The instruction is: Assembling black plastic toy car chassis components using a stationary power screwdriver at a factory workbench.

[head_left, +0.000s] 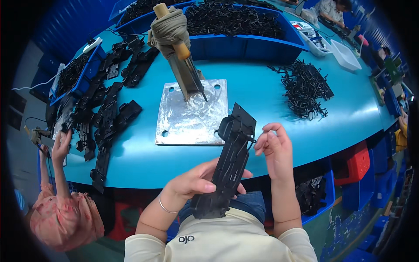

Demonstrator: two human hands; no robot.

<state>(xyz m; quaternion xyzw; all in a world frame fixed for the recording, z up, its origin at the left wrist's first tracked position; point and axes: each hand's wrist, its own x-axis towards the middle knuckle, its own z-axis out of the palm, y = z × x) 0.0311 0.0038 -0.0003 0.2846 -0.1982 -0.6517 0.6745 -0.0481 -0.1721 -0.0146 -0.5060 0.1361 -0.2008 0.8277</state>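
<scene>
My left hand (196, 181) is closed around the lower part of a long black moulded plastic part (231, 159), holding it tilted above my lap. Beside the part's upper right edge is my right hand (277, 148), its fingers curled in a pinch. A thin black loop sticks out of the part close to those fingertips; whether they hold anything is too small to tell. Just beyond the part stands a metal base plate (192, 126). Fixed over it is a soldering-iron-like tool (192, 67), its upper end wrapped in cloth and its tip pointing down.
A pile of small black strips (305, 89) lies on the blue-green table (262, 91) at right. Blue bins (248, 48) of black pieces line the back. More moulded parts (107, 113) lie at left, near a co-worker's hand (61, 146). A red stool (355, 163) stands at right.
</scene>
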